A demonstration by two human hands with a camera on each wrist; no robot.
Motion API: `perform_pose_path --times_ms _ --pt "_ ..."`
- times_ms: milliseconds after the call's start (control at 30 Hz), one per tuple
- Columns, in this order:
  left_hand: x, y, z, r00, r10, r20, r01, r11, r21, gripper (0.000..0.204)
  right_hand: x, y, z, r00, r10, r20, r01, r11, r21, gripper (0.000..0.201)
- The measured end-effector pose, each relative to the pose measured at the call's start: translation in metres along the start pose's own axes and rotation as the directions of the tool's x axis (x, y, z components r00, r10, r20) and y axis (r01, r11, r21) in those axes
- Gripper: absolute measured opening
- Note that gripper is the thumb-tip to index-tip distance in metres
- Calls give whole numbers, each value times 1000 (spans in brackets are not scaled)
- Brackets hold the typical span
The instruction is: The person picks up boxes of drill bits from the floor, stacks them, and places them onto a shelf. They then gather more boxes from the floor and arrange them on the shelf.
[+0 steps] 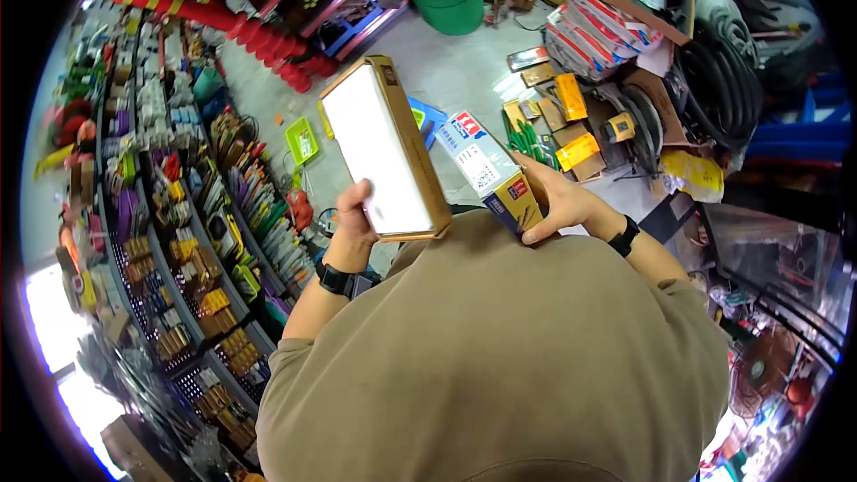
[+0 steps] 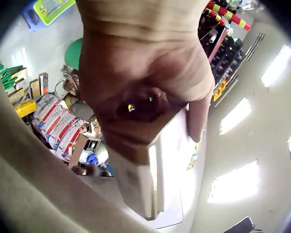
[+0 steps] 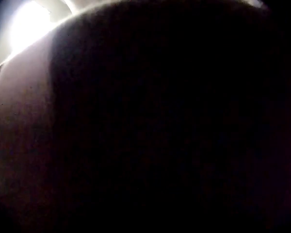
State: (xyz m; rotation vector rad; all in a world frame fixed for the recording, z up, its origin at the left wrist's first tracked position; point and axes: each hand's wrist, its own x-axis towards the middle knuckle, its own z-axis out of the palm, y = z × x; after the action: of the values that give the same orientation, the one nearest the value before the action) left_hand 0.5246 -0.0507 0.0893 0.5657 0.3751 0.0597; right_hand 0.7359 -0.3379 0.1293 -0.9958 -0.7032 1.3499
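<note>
From the head camera I see 2 boxes held up in front of the person's chest, just beside each other with a gap between. The left hand [image 1: 353, 217] is clamped on the white-faced box [image 1: 379, 147], thumb on its white side; the right hand [image 1: 564, 196] grips the lower end of the printed box [image 1: 478, 161], thumb near the bottom corner. My left wrist view catches the left palm under the white-faced box, plus bright ceiling panels [image 2: 235, 182] that the head view leaves out. My right wrist feed is mostly dark, with 1 bright patch [image 3: 30, 24] at upper left, so I can't tell that hand's fingers from there. Only the head view shows the shelving [image 1: 183, 268] along the left.
</note>
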Motion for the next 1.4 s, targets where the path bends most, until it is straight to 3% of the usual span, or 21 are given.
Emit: perform_pose_path --times_ms 133,267,333,367,400,467,533,600,700,800,833,867,933,967,1133,1167,1200,1233,1300,1367,1400 --pt "-34 25 26 977 193 93 -201 976 81 85 37 3 28 990 57 126 -33 983 -180 110" --pt "-82 54 -4 892 441 103 -451 884 125 68 78 36 61 965 109 238 -168 955 243 107" --pt "-111 85 -20 791 566 234 -599 635 487 46 110 35 81 935 143 326 -242 927 286 108" --pt "-128 99 -17 808 565 165 -557 642 527 30 129 33 96 939 72 335 -187 927 325 110" --pt "-141 116 -30 785 581 216 -504 397 767 30 147 40 106 939 47 341 -176 917 359 113" --pt "-141 153 -24 481 710 515 -687 -59 724 39 179 36 143 958 -79 275 -39 917 398 119" --pt "-148 170 -39 331 731 597 -794 -126 595 51 200 32 168 961 -88 263 -10 937 350 125" --pt "-162 190 -67 327 713 620 -767 -183 615 51 219 37 186 957 -96 274 -7 936 352 127" --pt "-186 208 -90 385 714 584 -757 -117 642 54 240 38 211 956 -77 282 -10 955 295 127" --pt "-194 219 -105 329 714 619 -803 -134 581 55 254 36 234 960 -56 276 -29 955 295 126" --pt "-198 213 -97 363 794 487 -871 103 481 48 258 34 240 962 -45 268 -35 958 284 126" --pt "-219 204 -124 565 710 420 -584 -15 812 42 261 35 240 964 -45 261 -32 958 284 126" --pt "-222 205 -123 701 713 19 -616 591 521 40 265 29 242 940 50 339 -137 961 239 130" --pt "-212 210 -135 675 707 209 -737 640 216 50 265 24 246 945 19 327 -111 958 264 130" --pt "-203 233 -109 661 741 116 -697 665 -268 67 292 -27 268 878 -181 444 79 968 239 109" --pt "-197 233 -125 675 727 128 -649 667 -366 65 302 -34 254 895 31 445 -180 938 297 93" --pt "-191 238 -114 661 744 96 -686 651 -323 63 311 -39 246 853 244 462 -424 839 340 77" --pt "-185 237 -121 666 738 109 -669 655 -350 68 314 -34 246 904 77 421 -180 961 212 54" --pt "-166 234 -116 669 733 124 -652 659 -376 74 332 -39 246 901 151 406 -298 896 330 54" --pt "-150 224 -85 663 745 72 -744 667 -44 71 343 -42 220 886 234 401 -407 807 428 55" --pt "-140 217 -71 652 752 96 -753 657 -33 67 351 -28 195 839 133 527 -377 841 388 79"
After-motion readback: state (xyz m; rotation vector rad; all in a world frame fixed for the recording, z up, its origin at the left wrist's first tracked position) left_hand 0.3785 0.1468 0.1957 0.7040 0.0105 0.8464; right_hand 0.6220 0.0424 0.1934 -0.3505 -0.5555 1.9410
